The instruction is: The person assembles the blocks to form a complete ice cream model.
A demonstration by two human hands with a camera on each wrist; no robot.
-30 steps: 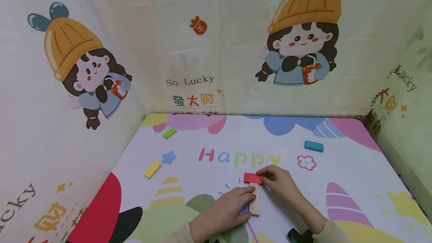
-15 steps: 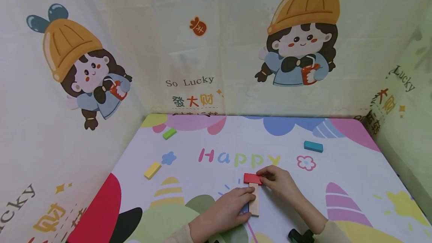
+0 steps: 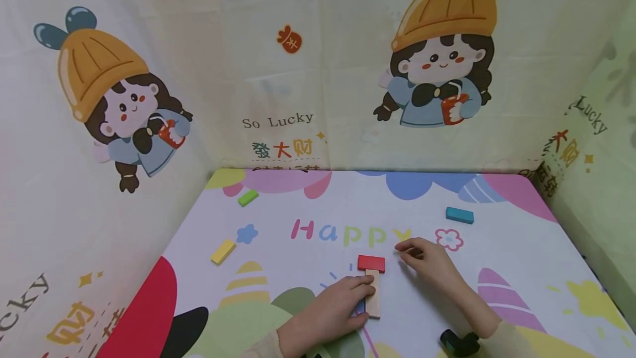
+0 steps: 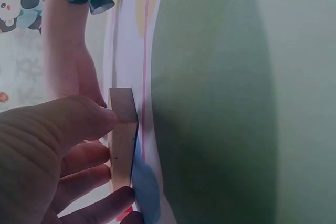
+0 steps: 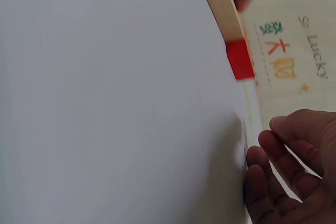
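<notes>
One big tabletop [image 3: 308, 264] with bright pictures is under the left hand [image 3: 334, 309], which pinches the long wooden block [image 3: 374, 304] with its thumb and fingers, and the right hand [image 3: 431, 264], which is free, its fingers bent a little, just beside the red block [image 3: 371, 263]. The long wooden block points at the back edge, and the red block touches its far end, crosswise like the top of a T. The teal block [image 3: 459, 215] sits near the back right corner, the yellow block [image 3: 223, 252] by the left edge, and the little green block [image 3: 248, 198] near the back left corner.
</notes>
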